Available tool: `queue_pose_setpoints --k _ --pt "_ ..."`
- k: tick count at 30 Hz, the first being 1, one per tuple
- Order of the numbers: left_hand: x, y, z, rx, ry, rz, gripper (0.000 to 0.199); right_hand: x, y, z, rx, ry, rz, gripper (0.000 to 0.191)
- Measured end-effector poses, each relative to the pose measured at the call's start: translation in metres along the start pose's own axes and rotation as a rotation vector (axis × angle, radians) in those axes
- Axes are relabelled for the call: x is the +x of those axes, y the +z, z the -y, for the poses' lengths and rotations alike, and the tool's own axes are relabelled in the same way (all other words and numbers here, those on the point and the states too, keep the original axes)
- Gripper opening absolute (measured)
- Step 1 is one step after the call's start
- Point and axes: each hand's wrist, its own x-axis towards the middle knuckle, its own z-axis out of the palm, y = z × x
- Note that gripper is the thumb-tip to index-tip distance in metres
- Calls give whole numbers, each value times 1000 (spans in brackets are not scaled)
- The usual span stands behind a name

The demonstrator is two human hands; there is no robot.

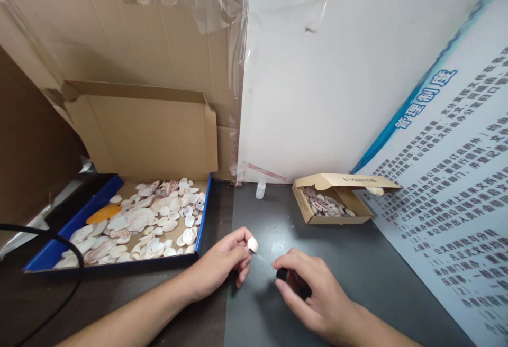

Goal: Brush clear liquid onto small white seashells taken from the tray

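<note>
Between the thumb and fingers of my left hand (232, 257) is a small whitish seashell (252, 244). My right hand (305, 286) pinches the black cap (281, 274) of an applicator brush. From the cap a thin pale stem (263, 261) reaches left, its dark tip at the shell's lower edge; whether it touches the shell I cannot tell. Beyond both hands a small clear bottle (260, 190) stands upright on the dark table, with whitish contents.
On the left, a blue-edged cardboard box (200, 220) with raised lid holds several seashells and an orange piece (103, 213). A smaller cardboard box (337, 220) at right holds more shells. A black cable (77, 252) curves at far left. Cardboard and white panels (297, 72) stand behind.
</note>
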Motion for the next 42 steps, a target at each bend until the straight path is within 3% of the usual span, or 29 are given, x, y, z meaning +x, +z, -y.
queue_pose_setpoints --k 3,7,10,19,23,27,34,39,42 --pt "0 0 -1 -20 -11 4 21 0 0 0 -21 55 -13 9" --pt "0 0 -1 -38 -19 18 25 -2 1 -2 -13 -8 -46 14" --pt "-1 1 -1 -23 -17 11 26 -3 3 -4 -48 22 -51 13" --pt "-2 0 -1 23 4 0 20 -2 6 -4 -93 -9 -19 15" --pt "-3 2 -3 19 0 -16 16 -3 6 -3 -112 -108 -18 16" --pt "-3 2 -4 7 2 -11 15 -1 5 -4 -176 -56 -73 14" --pt "-2 2 -3 -9 4 -15 18 1 2 -7 -164 -48 -51 13" --pt "-3 2 -3 -5 9 -14 11 1 2 -5 -149 -135 -41 14" --pt "-3 1 -2 -5 12 -15 12 1 2 -4 -168 -115 -33 15"
